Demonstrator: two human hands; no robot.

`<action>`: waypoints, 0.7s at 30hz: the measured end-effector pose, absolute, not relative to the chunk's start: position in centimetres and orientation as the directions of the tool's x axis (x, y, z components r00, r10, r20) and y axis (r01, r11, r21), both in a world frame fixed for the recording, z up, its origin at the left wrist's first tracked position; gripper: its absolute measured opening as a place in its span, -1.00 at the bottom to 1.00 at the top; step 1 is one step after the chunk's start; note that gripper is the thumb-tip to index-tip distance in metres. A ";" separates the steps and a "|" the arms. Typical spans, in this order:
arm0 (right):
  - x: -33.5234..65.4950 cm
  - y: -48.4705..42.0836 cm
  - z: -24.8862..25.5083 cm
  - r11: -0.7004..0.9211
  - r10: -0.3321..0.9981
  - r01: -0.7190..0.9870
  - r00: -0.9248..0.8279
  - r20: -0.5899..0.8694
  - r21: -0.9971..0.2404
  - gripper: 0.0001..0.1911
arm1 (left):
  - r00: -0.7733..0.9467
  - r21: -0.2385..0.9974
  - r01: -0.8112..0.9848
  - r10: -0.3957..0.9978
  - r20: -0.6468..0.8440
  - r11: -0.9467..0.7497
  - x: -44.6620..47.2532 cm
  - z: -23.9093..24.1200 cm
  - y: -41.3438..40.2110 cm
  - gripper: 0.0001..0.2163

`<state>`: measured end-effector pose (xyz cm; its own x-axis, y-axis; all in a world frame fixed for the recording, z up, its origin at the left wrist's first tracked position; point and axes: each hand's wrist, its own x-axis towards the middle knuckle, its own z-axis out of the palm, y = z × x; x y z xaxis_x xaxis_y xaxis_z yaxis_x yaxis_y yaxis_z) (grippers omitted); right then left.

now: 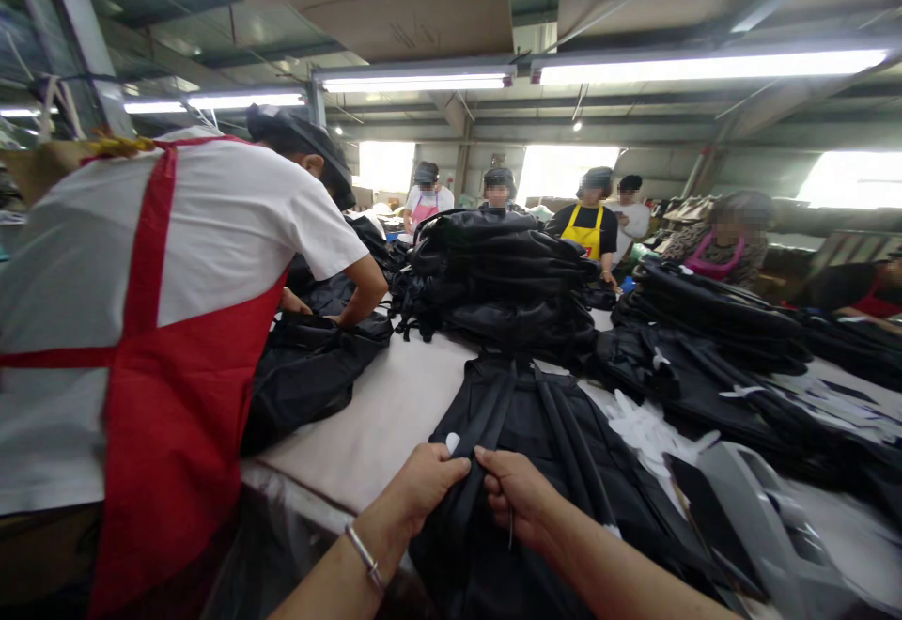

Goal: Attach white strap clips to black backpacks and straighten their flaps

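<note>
A black backpack (550, 413) lies in front of me on the table, its shoulder straps facing up. My left hand (425, 487) pinches one black strap (486, 418) between thumb and fingers, and a small white tag (452, 442) shows just above that thumb. Right beside it, my right hand (520, 496) is closed, thumb and forefinger at the same strap's edge. Something thin pokes out below its curled fingers, too small to make out. The second strap (574, 441) lies loose to the right.
A tall pile of black bags (500, 272) stands ahead. White strips (648, 437) and a grey tape-dispenser-like device (761, 517) lie at right, near more black bags (711, 319). A co-worker in a red apron (183, 432) bends over a black bag (317, 366) at left.
</note>
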<state>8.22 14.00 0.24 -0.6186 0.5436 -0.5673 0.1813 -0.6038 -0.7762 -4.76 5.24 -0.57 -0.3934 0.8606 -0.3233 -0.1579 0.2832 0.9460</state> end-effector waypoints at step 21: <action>9.1 17.6 5.2 0.442 0.191 0.172 -0.977 -0.095 -0.880 -0.72 | -0.436 0.946 0.111 0.870 -0.230 0.306 -4.6 -0.5 4.5 -0.82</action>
